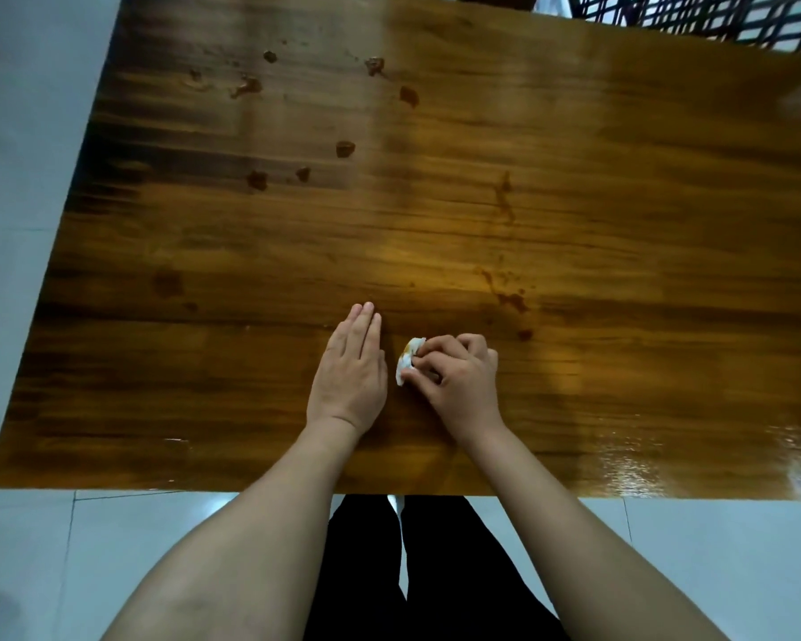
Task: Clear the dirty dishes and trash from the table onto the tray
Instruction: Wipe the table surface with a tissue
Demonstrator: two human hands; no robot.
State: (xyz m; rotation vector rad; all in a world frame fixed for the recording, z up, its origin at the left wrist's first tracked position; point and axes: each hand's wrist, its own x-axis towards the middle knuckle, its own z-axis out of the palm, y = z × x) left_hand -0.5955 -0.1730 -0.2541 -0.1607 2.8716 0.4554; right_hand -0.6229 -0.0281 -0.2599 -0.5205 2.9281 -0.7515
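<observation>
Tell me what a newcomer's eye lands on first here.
First, the two hands near the middle of the glossy wooden table's near side: the right hand pinches a white tissue wad stained orange, and the left hand lies flat beside it with straight fingers. Next come the brown food scraps scattered over the far left of the table, and a brown smear just beyond the right hand.

One table (pixel 620 233); one left hand (pixel 350 370), one right hand (pixel 461 384); one stained tissue (pixel 408 360) — near; about seven brown food lumps (pixel 345 149) — far left.
</observation>
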